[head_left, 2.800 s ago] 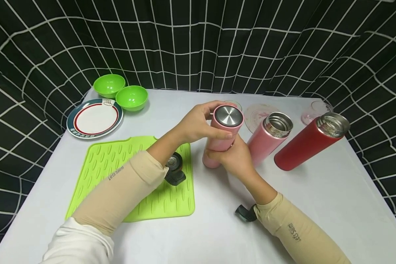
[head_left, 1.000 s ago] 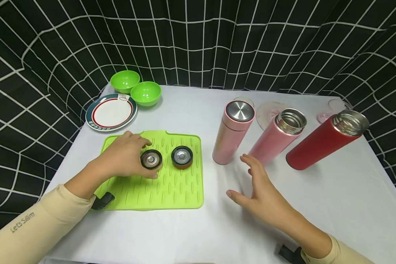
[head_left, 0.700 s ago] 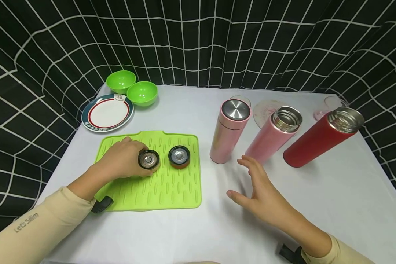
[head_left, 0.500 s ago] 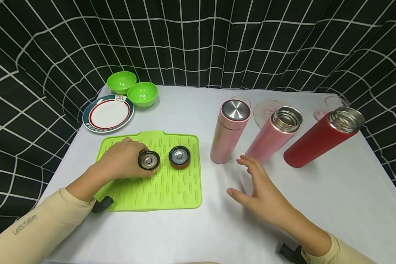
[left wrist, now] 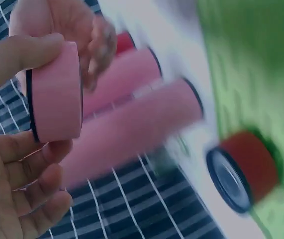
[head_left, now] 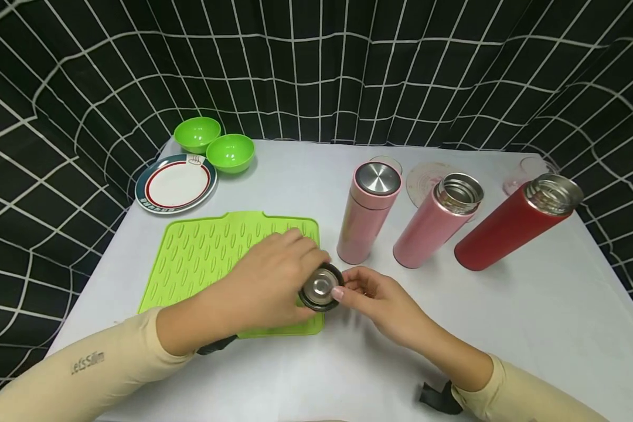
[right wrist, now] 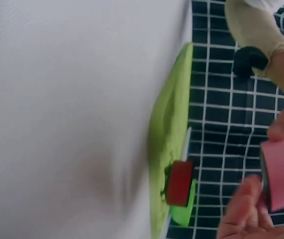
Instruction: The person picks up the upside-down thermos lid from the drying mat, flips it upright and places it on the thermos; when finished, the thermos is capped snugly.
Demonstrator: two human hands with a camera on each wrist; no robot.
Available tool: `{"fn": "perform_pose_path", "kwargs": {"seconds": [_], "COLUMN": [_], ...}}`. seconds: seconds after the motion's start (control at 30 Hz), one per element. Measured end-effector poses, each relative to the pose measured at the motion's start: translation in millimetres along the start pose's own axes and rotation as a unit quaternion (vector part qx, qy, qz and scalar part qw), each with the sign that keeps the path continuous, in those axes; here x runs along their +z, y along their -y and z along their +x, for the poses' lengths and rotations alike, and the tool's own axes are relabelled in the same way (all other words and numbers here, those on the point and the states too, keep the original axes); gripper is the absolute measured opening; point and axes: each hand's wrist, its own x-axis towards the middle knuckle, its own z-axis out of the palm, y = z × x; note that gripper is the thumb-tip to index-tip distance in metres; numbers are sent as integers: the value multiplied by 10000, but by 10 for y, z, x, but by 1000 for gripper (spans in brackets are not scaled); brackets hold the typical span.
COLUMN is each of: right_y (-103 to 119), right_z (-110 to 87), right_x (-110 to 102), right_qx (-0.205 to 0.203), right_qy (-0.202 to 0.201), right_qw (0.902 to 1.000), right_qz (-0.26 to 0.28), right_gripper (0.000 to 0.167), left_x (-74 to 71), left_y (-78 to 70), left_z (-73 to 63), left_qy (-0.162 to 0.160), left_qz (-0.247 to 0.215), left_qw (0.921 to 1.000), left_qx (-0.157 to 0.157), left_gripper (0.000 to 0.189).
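In the head view my left hand (head_left: pixel 274 281) holds a pink bottle lid (head_left: pixel 320 287), its metal-lined inside facing up, over the right edge of the green mat (head_left: pixel 190 252). The left wrist view shows the pink lid (left wrist: pixel 57 94) pinched between thumb and fingers. Beside it is my right hand (head_left: pixel 385 302), thumb tip overlapping the rim and fingers apart; whether it grips the lid is unclear. A red lid (left wrist: pixel 246 169) lies on the mat, hidden in the head view by my left hand. An open pink bottle (head_left: pixel 432 225) and an open red bottle (head_left: pixel 511 225) stand to the right.
A capped pink bottle (head_left: pixel 366 217) stands just beyond the hands. Behind the bottles are a clear glass plate (head_left: pixel 419 181) and a pinkish glass (head_left: pixel 527 170). Two green bowls (head_left: pixel 231 153) and a rimmed plate (head_left: pixel 176 183) sit at the back left.
My hands have left the capped pink bottle. The left hand took the pink lid from the mat and carried it right. My right hand has moved in to meet it.
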Motion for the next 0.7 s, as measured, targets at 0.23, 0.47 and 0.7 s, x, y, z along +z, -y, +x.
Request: {"fn": "perform_pose_path", "kwargs": {"seconds": [0.23,0.47,0.7], "right_y": [-10,-25,112], "right_z": [-47,13,98], "right_x": [-46,-130,-133], "right_qx": [-301,-5054,-6411], "right_qy": [-621,-2105,-2637], "right_qw": [9969,8132,6754], "right_qz": [365,-1975,-2516], "right_gripper": [23,19,16], "left_x": [67,61,185], "left_y": [-150,-37,-19], "left_z": [127,138,138], "left_qy": [92,575,-114], "left_qz": [-243,-2882,-3878], "left_qw": [9996,9498,9205], "left_qx": [92,-1072,-476], "left_gripper": [83,76,64]}}
